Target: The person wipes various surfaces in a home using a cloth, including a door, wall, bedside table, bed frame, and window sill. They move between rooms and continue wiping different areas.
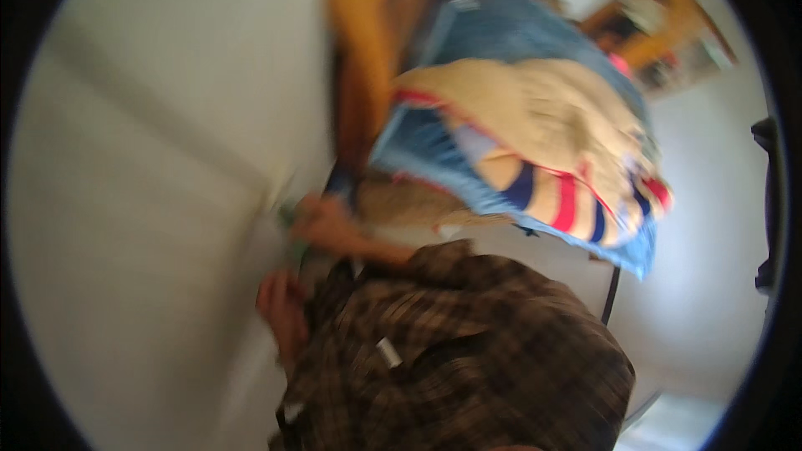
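Observation:
My right hand (326, 223) is the upper of the two, reaching left from a brown plaid shirt sleeve (442, 257). Its fingers are curled around a small green thing (288, 213), too blurred to name. A pale, narrow thing (279, 188) shows just beyond it, by the plain light wall (144, 213). Lower down, my left hand (283, 304) is close to the wall with its fingers bent. Blur hides whether it grips anything.
Beside me stands a bed with a wooden end board (363, 44), a blue sheet (501, 31) and a crumpled beige blanket (532, 100) with red and navy stripes. A wooden-framed piece (664, 19) is at the upper right. Something dark (765, 200) lines the right rim.

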A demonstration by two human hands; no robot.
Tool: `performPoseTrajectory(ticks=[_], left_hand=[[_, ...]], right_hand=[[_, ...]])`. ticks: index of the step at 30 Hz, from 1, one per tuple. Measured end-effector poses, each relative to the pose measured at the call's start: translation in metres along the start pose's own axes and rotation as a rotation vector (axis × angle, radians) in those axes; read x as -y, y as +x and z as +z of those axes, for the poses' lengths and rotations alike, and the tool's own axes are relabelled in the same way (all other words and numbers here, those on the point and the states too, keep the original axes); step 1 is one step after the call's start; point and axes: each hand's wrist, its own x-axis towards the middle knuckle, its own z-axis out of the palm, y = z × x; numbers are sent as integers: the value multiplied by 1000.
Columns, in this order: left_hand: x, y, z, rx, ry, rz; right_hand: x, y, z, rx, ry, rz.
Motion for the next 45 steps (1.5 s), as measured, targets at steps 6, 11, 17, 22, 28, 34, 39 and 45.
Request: performPoseTrajectory(ticks=[6,11,17,22,28,34,39,45], left_hand=[[2,-19,-23,-171,-26,30],[-3,-38,-26,-209,7,49],[-1,-47,-33,-274,-28,53],[0,-55,-36,-321,-54,62],[1,-59,-39,-352,-41,69],[3,-65,-41,-420,-81,75],[2,-51,-30,-302,-20,78],[3,-48,-21,-233,-8,70]], right_hand=[[4,-17,-28,-27,657,33],[31,0,-17,-231,272,-314],[26,37,6,-325,-631,-899],[23,33,8,-267,-692,-815],[26,29,9,-230,-822,-675],[28,31,5,-96,-542,-539],[27,14,15,72,-403,-554],[26,-6,6,-98,-158,-563]])
